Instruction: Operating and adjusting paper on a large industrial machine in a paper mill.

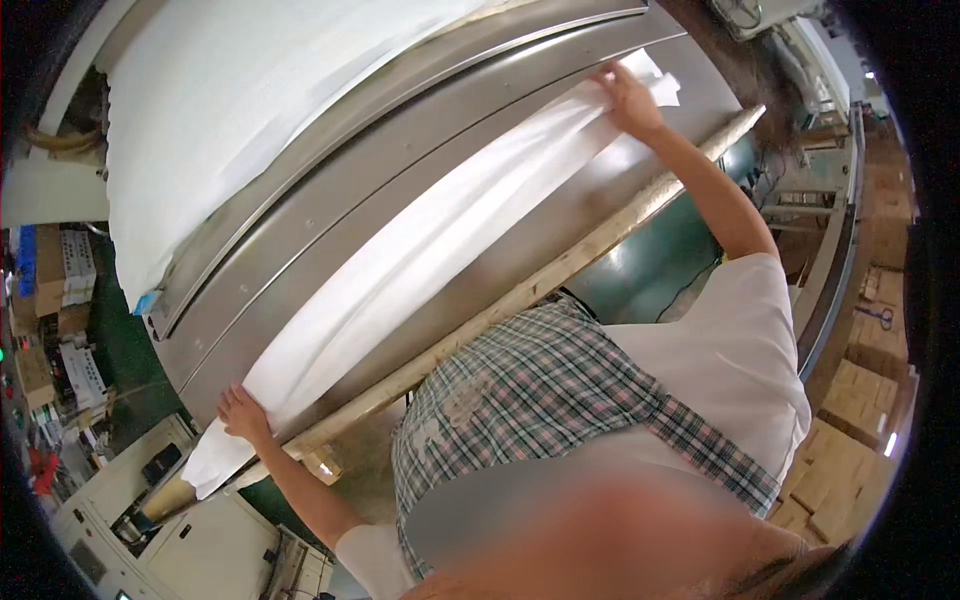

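Right hand [630,103] touches the far end of a white sheet [400,260], its grip impossible to tell, while the left hand [243,415], fingers spread, rests near the other. Creased lengthwise, the sheet stretches along a metal table [410,140] beside a pole [575,258].

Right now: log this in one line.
left hand: on white sheet, lower left; right hand: on sheet, upper right; sheet: creased, mostly over metal surface
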`<state>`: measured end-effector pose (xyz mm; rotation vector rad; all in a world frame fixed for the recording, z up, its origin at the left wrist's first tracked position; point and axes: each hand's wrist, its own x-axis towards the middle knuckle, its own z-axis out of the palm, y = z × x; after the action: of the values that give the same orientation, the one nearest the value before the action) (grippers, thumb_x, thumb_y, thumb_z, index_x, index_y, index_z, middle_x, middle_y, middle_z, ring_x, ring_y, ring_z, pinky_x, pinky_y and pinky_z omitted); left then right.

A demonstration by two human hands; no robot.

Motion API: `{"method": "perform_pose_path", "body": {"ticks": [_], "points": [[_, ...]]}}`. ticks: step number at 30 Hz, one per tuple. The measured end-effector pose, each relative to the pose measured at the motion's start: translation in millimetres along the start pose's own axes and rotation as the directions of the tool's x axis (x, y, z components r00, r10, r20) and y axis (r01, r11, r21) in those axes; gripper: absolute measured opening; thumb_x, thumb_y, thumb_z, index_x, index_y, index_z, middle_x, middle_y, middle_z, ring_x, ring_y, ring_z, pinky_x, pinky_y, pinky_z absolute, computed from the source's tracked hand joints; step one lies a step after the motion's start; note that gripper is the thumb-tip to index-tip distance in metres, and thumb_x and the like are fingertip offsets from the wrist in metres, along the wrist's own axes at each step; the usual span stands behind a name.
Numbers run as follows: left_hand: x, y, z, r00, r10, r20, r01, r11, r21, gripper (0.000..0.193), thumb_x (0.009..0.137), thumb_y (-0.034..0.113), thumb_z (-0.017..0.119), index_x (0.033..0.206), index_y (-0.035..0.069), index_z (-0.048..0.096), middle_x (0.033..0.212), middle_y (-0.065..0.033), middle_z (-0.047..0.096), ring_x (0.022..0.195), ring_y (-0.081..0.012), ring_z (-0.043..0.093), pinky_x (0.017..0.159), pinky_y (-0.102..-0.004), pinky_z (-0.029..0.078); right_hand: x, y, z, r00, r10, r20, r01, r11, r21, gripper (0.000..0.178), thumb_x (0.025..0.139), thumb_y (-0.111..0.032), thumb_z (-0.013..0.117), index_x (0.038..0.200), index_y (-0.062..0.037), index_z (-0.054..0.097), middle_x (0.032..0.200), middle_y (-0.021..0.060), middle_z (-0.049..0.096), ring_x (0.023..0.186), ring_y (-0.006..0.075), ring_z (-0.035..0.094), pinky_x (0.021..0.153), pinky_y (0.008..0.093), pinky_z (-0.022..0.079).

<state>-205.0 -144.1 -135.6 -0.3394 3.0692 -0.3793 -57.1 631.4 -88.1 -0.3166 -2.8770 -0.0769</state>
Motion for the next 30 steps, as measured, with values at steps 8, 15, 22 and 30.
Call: {"method": "perform_pose_path", "body": {"ticks": [8,15,22,30], "points": [[-12.6,18.4,-9.3,0.997,0.027,-0.067,-0.034,0.994,-0.102,0.046,0.089,0.047,0.028,0.121,0.020,0.047,0.132,-0.0113,0.037,0.123,-0.0332,0.028,0.088,-0.0583,0.030,-32.2,212.2,23.3,0.718,0.659,-0.223,-0.694,0.703,-0.157,0.022,0.078,-0.024,0.053,0.094,-0.0113,0.060,0.093,0.0100,0.059,0.087,0.0282,0.057,0.071,0.0382,0.046],[-34.0,52.6,-30.6,0.998,0.063,0.006,-0.061,0.988,-0.141,0.046,0.088,0.049,0.028,0.124,0.024,0.043,0.135,-0.0117,0.032,0.123,-0.0362,0.026,0.091,-0.0572,0.027,15.4,159.9,35.4,0.896,0.424,0.132,-0.443,0.864,0.237,0.032,0.083,-0.034,0.045,0.088,-0.0056,0.060,0.081,0.0184,0.061,0.076,0.0344,0.058,0.068,0.0413,0.046],[-41.4,29.6,-19.8,0.983,0.034,-0.183,-0.080,0.965,-0.249,0.044,0.089,0.043,0.034,0.125,0.019,0.043,0.133,-0.0169,0.032,0.123,-0.0368,0.026,0.091,-0.0568,0.028,15.2,158.1,65.8,0.796,0.472,0.377,-0.596,0.717,0.361,0.045,0.084,-0.042,0.047,0.113,-0.0080,0.051,0.095,0.0153,0.061,0.091,0.0273,0.058,0.079,0.0350,0.043],[-100.7,-10.1,11.1,0.929,-0.047,-0.366,-0.097,0.925,-0.366,0.033,0.087,0.017,0.043,0.114,-0.001,0.046,0.125,-0.0175,0.040,0.113,-0.0289,0.040,0.100,-0.0404,0.030,41.2,38.0,55.9,0.572,-0.370,0.732,-0.608,0.408,0.681,0.055,0.070,-0.033,0.068,0.115,-0.0074,0.050,0.086,-0.0007,0.056,0.062,0.0035,0.045,0.054,0.0194,0.040]]}}
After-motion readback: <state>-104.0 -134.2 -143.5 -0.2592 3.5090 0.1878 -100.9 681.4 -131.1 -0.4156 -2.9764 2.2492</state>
